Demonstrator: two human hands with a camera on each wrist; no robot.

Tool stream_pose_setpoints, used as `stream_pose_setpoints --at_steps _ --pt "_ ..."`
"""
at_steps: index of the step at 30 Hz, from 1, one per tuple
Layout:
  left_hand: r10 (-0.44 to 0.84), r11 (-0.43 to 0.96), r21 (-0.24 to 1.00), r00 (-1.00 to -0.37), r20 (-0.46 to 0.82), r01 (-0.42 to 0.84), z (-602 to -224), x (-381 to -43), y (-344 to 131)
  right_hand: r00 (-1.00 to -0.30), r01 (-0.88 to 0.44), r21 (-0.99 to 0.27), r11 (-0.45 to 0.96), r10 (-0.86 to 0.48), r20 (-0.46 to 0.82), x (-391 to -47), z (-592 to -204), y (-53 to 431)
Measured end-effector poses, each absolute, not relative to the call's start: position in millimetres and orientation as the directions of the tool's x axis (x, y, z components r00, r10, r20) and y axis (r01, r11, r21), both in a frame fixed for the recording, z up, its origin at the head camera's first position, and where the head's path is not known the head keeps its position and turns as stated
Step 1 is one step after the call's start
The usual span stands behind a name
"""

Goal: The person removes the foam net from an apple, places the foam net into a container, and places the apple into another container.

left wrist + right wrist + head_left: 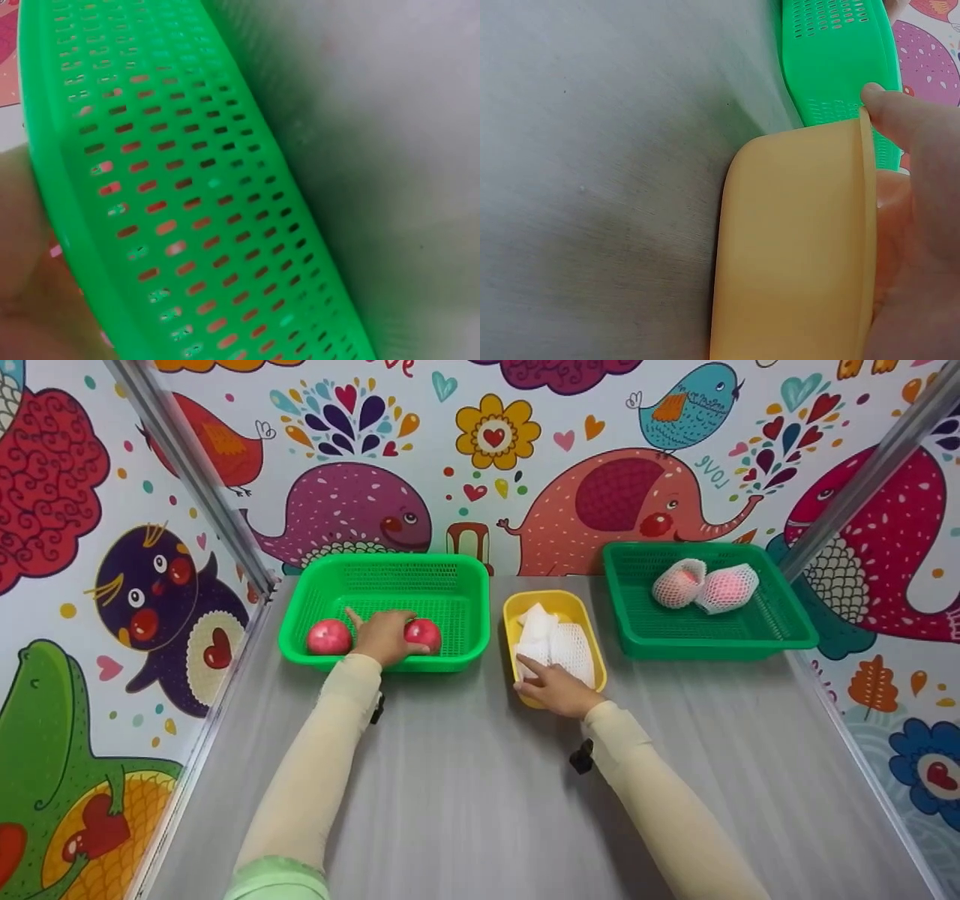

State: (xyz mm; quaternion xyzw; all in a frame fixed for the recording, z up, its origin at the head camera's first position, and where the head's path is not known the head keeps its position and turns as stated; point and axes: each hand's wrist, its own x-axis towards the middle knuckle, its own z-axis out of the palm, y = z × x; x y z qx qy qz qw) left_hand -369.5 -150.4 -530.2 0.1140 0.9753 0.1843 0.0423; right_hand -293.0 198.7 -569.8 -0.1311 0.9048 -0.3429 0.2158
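Observation:
Inside the bright green basket (469, 664), my left hand (381, 637) reaches over the front rim and grips a round red fruit (424, 637), thumb in front and a finger behind. Another red fruit (328, 637) sits to that hand's left. My right hand (561, 690) lies over the yellow basin (600, 671), its index finger stretched onto white foam fruit nets (571, 649). Its thumb tip is at the basin rim in the right wrist view; some fingers are hidden. The left wrist view mostly shows the perforated basket wall (172, 180), with part of the hand behind the rim.
A darker green basket (712, 649) at the back right holds two fruits in foam nets (726, 587). All three containers stand on a grey table (465, 795). Printed walls (450, 510) and metal posts (199, 480) enclose its back and sides.

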Motion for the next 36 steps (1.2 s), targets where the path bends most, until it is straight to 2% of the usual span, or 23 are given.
stream_pose_setpoints --at_steps 4,9,14,17,19,23,27,31,36 --pt "0.249 0.891 0.381 -0.968 0.041 0.245 -522.4 -360.2 -151.3 -0.873 -0.09 -0.679 0.728 -0.386 -0.298 -293.1 -569.7 199.1" --pt "0.25 0.842 0.43 -0.943 0.222 0.324 -513.3 -335.6 -148.4 -0.878 -0.092 -0.68 0.727 -0.381 -0.289 -294.2 -570.6 200.5" --pt "0.225 0.746 0.511 -0.884 0.41 0.427 -520.8 -290.1 -147.3 -0.881 -0.085 -0.681 0.727 -0.374 -0.289 -295.5 -569.7 200.1" --pt "0.195 0.682 0.571 -0.866 0.46 0.457 -533.8 -254.7 -148.3 -0.884 -0.069 -0.684 0.726 -0.362 -0.295 -295.8 -570.9 199.7" --pt "0.163 0.643 0.625 -0.877 0.453 0.442 -545.3 -229.9 -149.1 -0.886 -0.058 -0.691 0.72 -0.355 -0.296 -295.5 -571.8 199.3" --pt "0.079 0.583 0.745 -0.935 0.347 0.326 -569.1 -180.3 -148.7 -0.886 -0.062 -0.7 0.712 -0.362 -0.29 -293.7 -570.7 198.8" --pt "0.009 0.548 0.815 -0.976 0.219 0.188 -591.7 -141.8 -144.1 -0.872 -0.19 -0.646 0.739 -0.43 -0.236 -293.5 -567.1 198.2" --pt "-0.045 0.514 0.85 -0.986 0.159 0.114 -611.4 -121.4 -138.6 -0.868 -0.313 -0.534 0.786 -0.465 -0.174 -295.7 -561.0 194.1" --pt "-0.073 0.465 0.882 -0.99 0.124 0.077 -620.6 -108.2 -131.0 -0.877 -0.366 -0.452 0.814 -0.464 -0.126 -297.1 -554.2 190.0"
